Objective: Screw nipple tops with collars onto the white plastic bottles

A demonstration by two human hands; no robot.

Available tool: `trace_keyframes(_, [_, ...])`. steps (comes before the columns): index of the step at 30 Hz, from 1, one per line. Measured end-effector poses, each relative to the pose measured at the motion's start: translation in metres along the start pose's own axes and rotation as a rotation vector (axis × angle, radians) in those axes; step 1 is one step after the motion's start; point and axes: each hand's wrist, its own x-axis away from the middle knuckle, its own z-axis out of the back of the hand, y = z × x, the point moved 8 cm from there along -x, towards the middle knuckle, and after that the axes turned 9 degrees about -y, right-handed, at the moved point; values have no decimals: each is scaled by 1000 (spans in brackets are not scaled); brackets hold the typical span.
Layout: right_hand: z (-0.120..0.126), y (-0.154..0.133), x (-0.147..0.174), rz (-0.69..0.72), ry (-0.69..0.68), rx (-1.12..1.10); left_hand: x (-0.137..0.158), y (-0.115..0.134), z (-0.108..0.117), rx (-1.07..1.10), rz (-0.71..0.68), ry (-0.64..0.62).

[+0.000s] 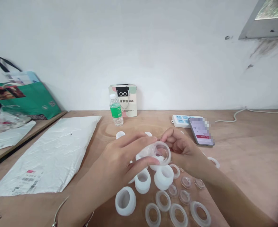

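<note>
Your left hand [127, 154] pinches the clear ring-mouthed piece [153, 150], rim [168, 155] just beside your curled right hand [180, 148], whose grip I can't tell.

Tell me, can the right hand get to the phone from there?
Probably yes. The phone lies a little beyond the right hand, to its right, and nothing seems to stand between them. That hand is close to the clear ring the left hand holds, though.

green-labelled bottle [116, 112] before a paper bag [131, 108] at the back edge of the table [252, 151], phone [201, 130] against a power strip [180, 120], white mailer [56, 151] along the left edge
</note>
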Motion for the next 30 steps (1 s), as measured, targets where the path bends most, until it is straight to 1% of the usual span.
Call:
trace_keyframes(2, [0,5,-4,-10,28,-119,0,-1,3,-21,14,51])
trace_keyframes(6, [-3,16,-6,-62,56,-301,1,1,6,-85,-7,130])
trace_keyframes(13, [-8,27,-2,-112,115,-550,0,5,7,-81,-47,169])
trace_keyframes(16, [-9,31,-2,-143,129,-610,0,6,8,-109,-56,181])
trace_keyframes(19, [-10,32,-2,-152,137,-669,-1,7,5,-140,-72,161])
trace_keyframes(22, [-12,33,-1,-154,161,-706,-1,7,-1,-130,-62,97])
trace_keyframes(25, [-13,36,0,-149,175,-703,0,5,-7,-140,-40,37])
trace_keyframes(27, [-14,37,-1,-135,178,-695,0,5,-10,-160,-51,12])
trace_keyframes(30, [-14,38,-2,-118,172,-656,-1,7,-11,-167,-77,14])
